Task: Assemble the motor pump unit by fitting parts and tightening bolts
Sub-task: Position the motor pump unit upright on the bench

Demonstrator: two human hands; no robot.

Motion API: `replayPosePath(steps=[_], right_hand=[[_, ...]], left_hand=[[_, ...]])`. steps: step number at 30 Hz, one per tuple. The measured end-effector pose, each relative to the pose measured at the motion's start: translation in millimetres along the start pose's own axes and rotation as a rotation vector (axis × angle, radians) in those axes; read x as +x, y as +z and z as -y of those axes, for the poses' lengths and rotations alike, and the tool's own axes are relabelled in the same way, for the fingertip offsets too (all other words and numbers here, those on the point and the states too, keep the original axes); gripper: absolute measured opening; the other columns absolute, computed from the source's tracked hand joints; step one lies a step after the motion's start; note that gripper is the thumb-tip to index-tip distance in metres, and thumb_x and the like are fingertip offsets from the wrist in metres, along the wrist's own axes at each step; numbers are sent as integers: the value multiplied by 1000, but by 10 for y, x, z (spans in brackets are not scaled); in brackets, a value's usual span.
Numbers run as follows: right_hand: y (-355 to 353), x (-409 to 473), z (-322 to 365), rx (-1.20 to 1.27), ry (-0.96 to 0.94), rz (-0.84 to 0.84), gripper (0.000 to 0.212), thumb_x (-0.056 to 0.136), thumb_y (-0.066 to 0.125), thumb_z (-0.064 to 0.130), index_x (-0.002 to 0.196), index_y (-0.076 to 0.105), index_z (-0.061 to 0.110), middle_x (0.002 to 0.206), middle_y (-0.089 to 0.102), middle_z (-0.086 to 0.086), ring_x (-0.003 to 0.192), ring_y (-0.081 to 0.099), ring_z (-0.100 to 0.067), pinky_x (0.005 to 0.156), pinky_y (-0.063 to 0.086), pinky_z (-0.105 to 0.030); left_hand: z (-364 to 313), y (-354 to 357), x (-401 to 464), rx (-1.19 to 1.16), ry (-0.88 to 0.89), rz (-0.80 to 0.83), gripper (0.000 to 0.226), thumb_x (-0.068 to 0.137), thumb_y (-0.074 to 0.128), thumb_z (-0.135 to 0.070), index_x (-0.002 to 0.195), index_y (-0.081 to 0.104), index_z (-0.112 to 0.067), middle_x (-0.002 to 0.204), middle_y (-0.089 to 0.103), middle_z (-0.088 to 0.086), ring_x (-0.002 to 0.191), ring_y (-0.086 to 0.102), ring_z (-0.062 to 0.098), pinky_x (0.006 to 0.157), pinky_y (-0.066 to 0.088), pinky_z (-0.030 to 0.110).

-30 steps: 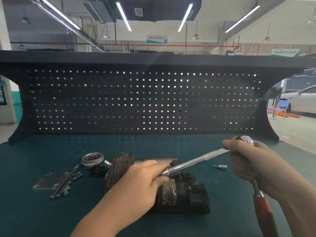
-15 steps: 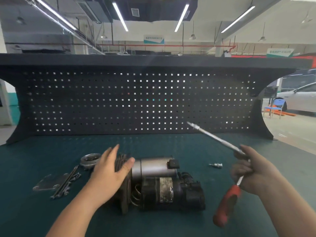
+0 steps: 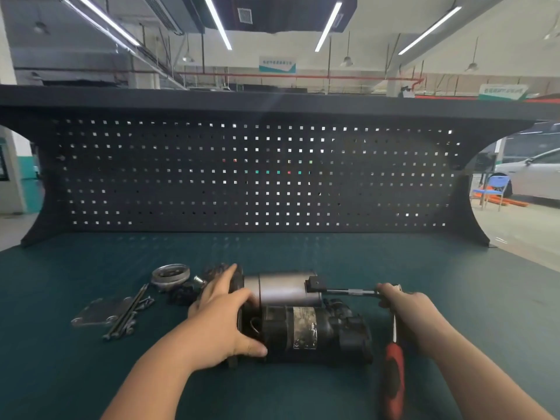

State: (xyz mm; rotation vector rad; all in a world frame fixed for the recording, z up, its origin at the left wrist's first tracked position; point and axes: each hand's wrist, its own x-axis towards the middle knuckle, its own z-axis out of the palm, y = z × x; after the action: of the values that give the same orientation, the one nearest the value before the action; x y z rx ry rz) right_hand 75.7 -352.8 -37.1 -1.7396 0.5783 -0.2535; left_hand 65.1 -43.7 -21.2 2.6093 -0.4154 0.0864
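The motor pump unit (image 3: 306, 325) lies on its side on the green bench top (image 3: 303, 250), a silver cylinder behind a black motor body. My left hand (image 3: 224, 316) grips its left end plate, thumb underneath. My right hand (image 3: 409, 310) grips the head of a ratchet wrench with a red handle (image 3: 393, 377) that hangs toward me. The wrench's steel extension bar (image 3: 348, 291) runs left from my hand to the black block on the right end of the silver cylinder. The bolt it meets is hidden.
Left of the unit lie a round metal cap (image 3: 170, 275), a flat metal plate (image 3: 100, 312), several long bolts (image 3: 128, 313) and small dark parts (image 3: 181, 294). A dark pegboard wall (image 3: 257, 177) closes the back of the bench.
My right hand swung the wrench down from pointing up and back, and set its extension against the cylinder's right end. My left hand dropped onto the left end plate and closed on it.
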Motion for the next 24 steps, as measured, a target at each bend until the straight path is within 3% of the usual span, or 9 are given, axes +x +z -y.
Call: replayPosePath(steps=[3,6,10,12,15,17,20,22,24], right_hand=[[28,3,-12,-350,-155,-83,43,85,65,36,63,61,-1,60,55,-8,60,52,-24,55,37,-29],[59,25,-86,-517,-212,-86,42,87,64,34,57,55,6,54,52,-8,61,54,-25,54,36,-28],[97,-60,24,-629,-436,-191,28,85,63,47,85,69,19,97,65,-7,109,51,-30,85,37,-30],[107,-223,146,-479,-518,-32,48,69,66,69,93,64,27,99,62,0,102,57,-20,80,40,-28],[145,-509,221,-727,-500,413,97,36,65,88,116,48,36,104,57,14,95,57,-6,78,43,-23],[169,-540,168,-885,-503,502,113,34,74,78,131,34,37,114,52,13,105,53,-10,86,43,-25],[212,-498,116,-898,-564,473,106,48,85,55,137,29,35,119,53,8,107,52,-13,85,42,-24],[233,-478,98,-863,-591,439,102,51,86,48,136,31,33,114,54,9,102,54,-13,79,42,-21],[245,-471,90,-806,-585,402,101,49,87,46,133,32,33,105,53,12,95,54,-11,72,42,-19]], left_hand=[[0,37,-4,111,-37,26,54,63,84,-47,103,50,-34,159,-22,-11,148,-11,22,119,7,43],[-35,68,-11,162,-46,10,45,66,81,-45,99,52,-33,160,-20,-7,148,-11,21,119,7,42],[-73,91,-14,209,-51,-4,36,70,75,-45,99,58,-31,161,-15,-4,148,-11,22,119,8,47],[-91,89,-18,202,-43,-5,28,72,74,-40,95,61,-30,161,-15,-6,148,-12,21,118,8,50],[-134,102,-30,177,-11,-33,14,75,71,-29,75,57,-26,162,-13,-9,147,-16,17,117,2,53],[-154,119,-28,192,23,-52,16,76,68,-24,69,53,-24,162,-12,-9,146,-19,14,117,-2,52],[-183,104,-27,163,44,-56,11,80,64,-23,72,57,-26,162,-9,-10,146,-18,12,117,-3,52],[-187,78,-32,108,39,-5,7,83,61,-24,87,64,-29,162,-8,-11,146,-17,11,117,-4,50],[-149,52,-40,104,41,62,29,82,59,-21,109,63,-31,161,-13,-12,146,-19,11,117,-7,47]])
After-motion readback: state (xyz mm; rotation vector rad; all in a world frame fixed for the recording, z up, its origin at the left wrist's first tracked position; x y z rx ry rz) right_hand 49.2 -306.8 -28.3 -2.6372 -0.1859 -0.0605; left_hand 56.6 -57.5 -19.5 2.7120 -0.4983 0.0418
